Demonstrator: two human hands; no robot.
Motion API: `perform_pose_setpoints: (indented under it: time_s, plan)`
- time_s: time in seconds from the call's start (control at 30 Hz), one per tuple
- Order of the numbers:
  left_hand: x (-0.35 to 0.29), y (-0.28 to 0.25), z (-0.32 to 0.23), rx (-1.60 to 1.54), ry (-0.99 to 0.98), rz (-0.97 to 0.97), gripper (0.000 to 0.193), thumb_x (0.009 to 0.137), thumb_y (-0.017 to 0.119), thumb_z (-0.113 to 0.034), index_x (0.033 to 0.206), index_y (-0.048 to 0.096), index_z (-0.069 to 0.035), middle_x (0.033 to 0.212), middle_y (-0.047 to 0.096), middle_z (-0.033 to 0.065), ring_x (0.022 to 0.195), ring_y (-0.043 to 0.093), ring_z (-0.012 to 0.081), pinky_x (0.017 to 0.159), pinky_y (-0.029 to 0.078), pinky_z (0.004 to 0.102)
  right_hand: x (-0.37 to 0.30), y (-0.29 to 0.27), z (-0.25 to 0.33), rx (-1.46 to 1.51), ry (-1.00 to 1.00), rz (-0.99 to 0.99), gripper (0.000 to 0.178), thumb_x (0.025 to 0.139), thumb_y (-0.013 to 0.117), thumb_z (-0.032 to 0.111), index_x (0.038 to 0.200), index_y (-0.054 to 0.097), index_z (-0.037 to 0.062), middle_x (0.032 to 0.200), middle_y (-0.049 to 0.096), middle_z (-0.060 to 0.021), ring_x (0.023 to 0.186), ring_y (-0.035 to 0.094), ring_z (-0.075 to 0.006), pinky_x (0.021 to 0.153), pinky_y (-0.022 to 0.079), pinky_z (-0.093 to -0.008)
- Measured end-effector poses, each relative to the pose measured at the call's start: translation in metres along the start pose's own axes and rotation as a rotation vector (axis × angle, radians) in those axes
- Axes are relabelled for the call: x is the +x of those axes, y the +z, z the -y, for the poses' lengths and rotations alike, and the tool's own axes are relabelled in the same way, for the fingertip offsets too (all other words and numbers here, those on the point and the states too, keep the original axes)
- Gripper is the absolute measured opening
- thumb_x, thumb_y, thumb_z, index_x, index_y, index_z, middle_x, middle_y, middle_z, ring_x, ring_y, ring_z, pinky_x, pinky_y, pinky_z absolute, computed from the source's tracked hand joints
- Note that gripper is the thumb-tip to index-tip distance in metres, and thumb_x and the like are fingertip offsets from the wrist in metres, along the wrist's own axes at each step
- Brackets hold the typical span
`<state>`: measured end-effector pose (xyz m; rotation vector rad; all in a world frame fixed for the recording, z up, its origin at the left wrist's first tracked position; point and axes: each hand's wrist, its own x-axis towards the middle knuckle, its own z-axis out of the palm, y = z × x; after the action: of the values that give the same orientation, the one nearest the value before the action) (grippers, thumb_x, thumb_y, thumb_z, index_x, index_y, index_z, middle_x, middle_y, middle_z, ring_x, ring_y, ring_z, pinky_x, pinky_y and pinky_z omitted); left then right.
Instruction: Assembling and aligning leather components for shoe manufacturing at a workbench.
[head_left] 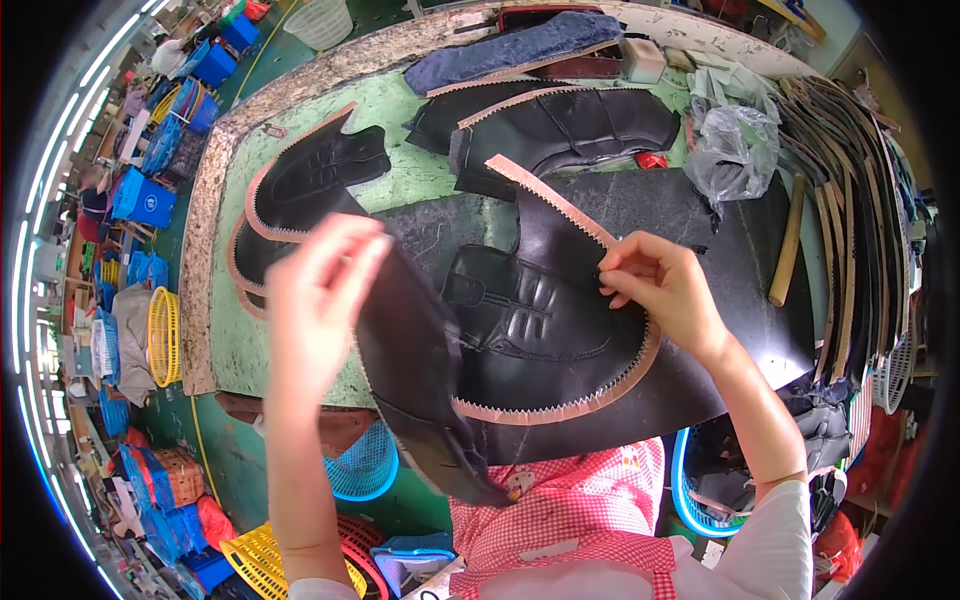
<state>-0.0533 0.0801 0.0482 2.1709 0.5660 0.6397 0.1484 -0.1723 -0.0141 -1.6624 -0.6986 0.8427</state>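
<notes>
My left hand (335,275), smeared by motion, pinches the upper end of a long black leather piece (410,350). That piece hangs at a slant toward the table's near edge and overlaps another part. Under it lies a black leather shoe upper (570,290) with stitched, raised folds and a zigzag-cut edge backed by a tan strip. The right hand (655,285) rests over this upper's right edge, its thumb and fingertips closed in a pinch; whether they grip the edge or something small is hidden. A dark flat sheet (740,290) lies beneath.
More black uppers (315,175) lie at the left of the green tabletop (395,95), others (580,125) at the back. A dark blue fuzzy roll (515,50), a clear plastic bag (735,150), a wooden stick (788,240) and stacked strips (840,200) surround the work. Below hangs a blue basket (362,465).
</notes>
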Motion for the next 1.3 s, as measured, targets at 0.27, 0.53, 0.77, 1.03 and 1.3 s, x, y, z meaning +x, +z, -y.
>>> perform_pose_setpoints:
  time_s: [0.27, 0.53, 0.77, 1.03, 1.3]
  plan:
    - [-0.038, 0.085, -0.009, -0.235, -0.182, 0.328, 0.012, 0.09, 0.074, -0.007, 0.101, 0.072, -0.001, 0.079, 0.069, 0.002, 0.056, 0.061, 0.005, 0.048, 0.045, 0.0199, 0.013, 0.016, 0.021, 0.387, 0.06, 0.138, 0.011, 0.095, 0.068, 0.005, 0.104, 0.064, -0.0001, 0.098, 0.068, -0.0059, 0.087, 0.069, -0.0133, 0.073, 0.06, -0.0268]
    - [-0.033, 0.086, -0.009, -0.273, -0.216, 0.367, 0.012, 0.092, 0.071, -0.012, 0.102, 0.072, -0.003, 0.075, 0.069, 0.0037, 0.054, 0.062, 0.0074, 0.049, 0.046, 0.0226, 0.021, 0.027, 0.024, 0.258, 0.099, 0.183, 0.014, 0.094, 0.07, 0.007, 0.103, 0.063, -0.0015, 0.096, 0.069, -0.0074, 0.084, 0.068, -0.0125, 0.068, 0.058, -0.0249]
    - [-0.034, 0.089, -0.005, -0.298, -0.184, 0.318, 0.012, 0.093, 0.071, -0.009, 0.102, 0.072, -0.002, 0.07, 0.066, 0.0011, 0.053, 0.059, 0.0046, 0.047, 0.042, 0.0195, 0.02, 0.025, 0.027, 0.198, 0.129, 0.231, 0.013, 0.093, 0.069, 0.005, 0.102, 0.063, -0.0022, 0.092, 0.069, -0.0064, 0.081, 0.068, -0.0113, 0.067, 0.057, -0.0237]
    - [-0.041, 0.081, 0.005, -0.221, -0.188, 0.21, 0.007, 0.095, 0.067, -0.005, 0.099, 0.067, 0.0, 0.078, 0.065, -0.0003, 0.055, 0.053, 0.0018, 0.049, 0.041, 0.019, 0.026, 0.028, 0.035, -0.455, -0.14, -0.201, 0.046, 0.083, 0.077, 0.008, 0.123, 0.056, 0.0006, 0.106, 0.069, -0.0162, 0.072, 0.069, -0.0158, 0.067, 0.055, -0.0303]
    - [-0.042, 0.074, 0.028, -0.193, -0.225, -0.065, 0.006, 0.098, 0.064, -0.007, 0.099, 0.065, -0.001, 0.083, 0.065, -0.0001, 0.055, 0.048, 0.0022, 0.048, 0.039, 0.0192, 0.056, 0.03, 0.013, -0.437, -0.309, -0.111, 0.046, 0.074, 0.077, -0.005, 0.115, 0.056, -0.0005, 0.107, 0.06, -0.0129, 0.08, 0.067, -0.0174, 0.071, 0.054, -0.0269]
